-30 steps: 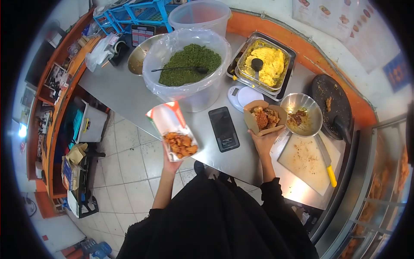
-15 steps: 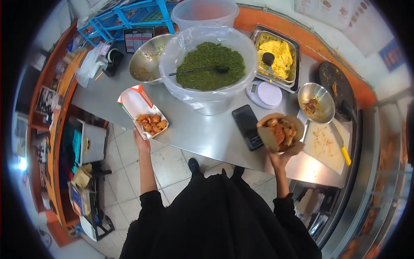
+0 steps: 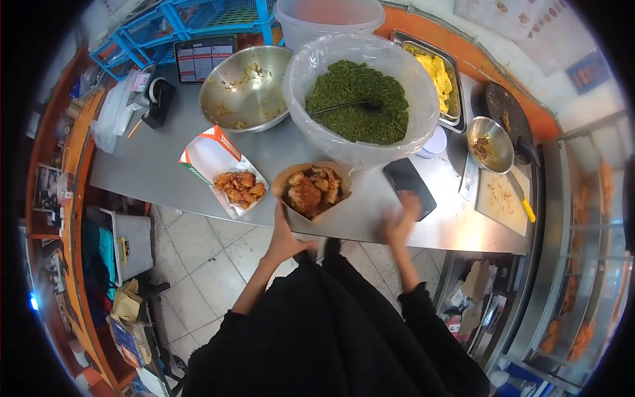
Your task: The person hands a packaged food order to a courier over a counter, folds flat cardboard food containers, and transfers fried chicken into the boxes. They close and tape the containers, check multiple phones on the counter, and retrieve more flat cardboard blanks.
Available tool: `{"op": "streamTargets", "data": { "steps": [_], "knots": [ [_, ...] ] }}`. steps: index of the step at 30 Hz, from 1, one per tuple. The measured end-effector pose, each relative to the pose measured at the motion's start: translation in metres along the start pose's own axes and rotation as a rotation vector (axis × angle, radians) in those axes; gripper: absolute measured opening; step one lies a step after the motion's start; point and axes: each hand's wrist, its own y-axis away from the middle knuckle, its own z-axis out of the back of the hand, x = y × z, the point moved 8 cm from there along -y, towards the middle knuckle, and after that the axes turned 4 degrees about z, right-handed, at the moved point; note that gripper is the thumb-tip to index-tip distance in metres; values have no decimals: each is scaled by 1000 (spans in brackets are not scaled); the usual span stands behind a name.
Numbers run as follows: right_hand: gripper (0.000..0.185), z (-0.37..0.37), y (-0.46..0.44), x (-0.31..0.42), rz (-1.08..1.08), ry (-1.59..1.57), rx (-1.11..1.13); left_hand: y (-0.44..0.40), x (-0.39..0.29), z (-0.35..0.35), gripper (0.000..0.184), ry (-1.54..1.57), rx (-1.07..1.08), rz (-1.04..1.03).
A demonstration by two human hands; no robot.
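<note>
My left hand [image 3: 284, 239] is at the front edge of the metal counter, thumb spread away. Its fingertips touch the near left side of a brown paper food box [image 3: 281, 177] that stands on the counter. Inside the box lie browned pieces of fried chicken [image 3: 307, 194]. To the left, an open white and orange carton [image 3: 223, 156] holds smaller saucy fried pieces [image 3: 239, 188]; neither hand is on it. My right hand [image 3: 402, 220], blurred by motion, holds nothing and has its fingers apart by the near side of a black phone [image 3: 411, 182].
Behind stand a steel bowl [image 3: 228, 102] and a plastic-lined tub [image 3: 297, 99] of chopped greens. Further right are a tray of yellow food [image 3: 436, 76], a partly hidden scale [image 3: 434, 144], a small steel bowl [image 3: 491, 142] and a cutting board [image 3: 496, 205] with a yellow-handled knife [image 3: 528, 210].
The brown box has moved left from my right hand onto the counter beside the carton. My left hand has left the carton and now touches the box. My right hand has let go.
</note>
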Motion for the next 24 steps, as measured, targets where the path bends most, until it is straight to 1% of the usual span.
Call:
{"op": "streamTargets", "data": {
  "steps": [1,2,3,4,5,6,8,9,10,11,12,13,14,15,16,17,18,19,20,21,22,23,24],
  "knots": [
    [33,9,-6,-59,-370,-279,-4,-8,-7,4,121,-20,-3,53],
    [30,30,-4,-112,-420,169,-199,-17,-7,5,121,-14,-6,61],
    [29,39,-11,-164,-489,247,-171,-25,-6,7,121,54,-9,76],
    [29,52,-21,-180,-498,483,-164,-31,-5,7,122,121,-13,88],
    [33,55,-28,-199,-480,592,-168,-34,-2,8,121,31,-58,122],
    [32,47,-32,-232,-585,673,-4,-38,-2,6,121,29,-64,129],
    [31,57,-50,-222,-746,661,62,-44,-7,9,115,-51,-130,34],
    [28,48,-43,-254,-755,471,44,-43,-1,9,115,-65,-138,48],
    [26,39,-38,-287,-758,275,31,-41,5,8,112,-218,-148,7],
    [22,40,-39,-286,-720,230,-4,-36,8,12,109,-374,-158,-29],
    [28,41,-30,-287,-816,45,-12,-31,13,22,109,-395,-180,-9],
    [27,46,-20,-278,-871,-136,-97,-28,20,23,108,-253,-92,30],
    [26,52,-14,-265,-808,-211,-156,-27,25,24,106,-103,-10,63],
    [27,52,6,-275,-773,-409,-256,-27,25,28,105,27,41,78],
    [29,64,19,-235,-906,-484,-336,-24,28,37,105,20,13,88],
    [30,83,7,-161,-813,-408,-352,-18,32,45,105,78,12,95],
    [30,87,13,-119,-797,-424,-450,-13,37,54,105,134,15,101],
    [28,92,13,-69,-737,-291,-467,-10,51,65,105,111,-1,56],
    [26,83,18,-31,-794,-261,-398,-7,65,76,105,101,-9,59],
    [23,65,27,-4,-725,-265,-355,-6,74,90,106,72,-47,13],
    [22,44,29,26,-576,-334,-323,-6,76,107,107,43,-84,-35],
    [22,22,30,60,-459,-260,-161,-5,83,123,107,37,-87,-40],
    [23,-19,56,63,-376,-414,-84,-8,88,140,107,82,-77,-13]
  ]
}}
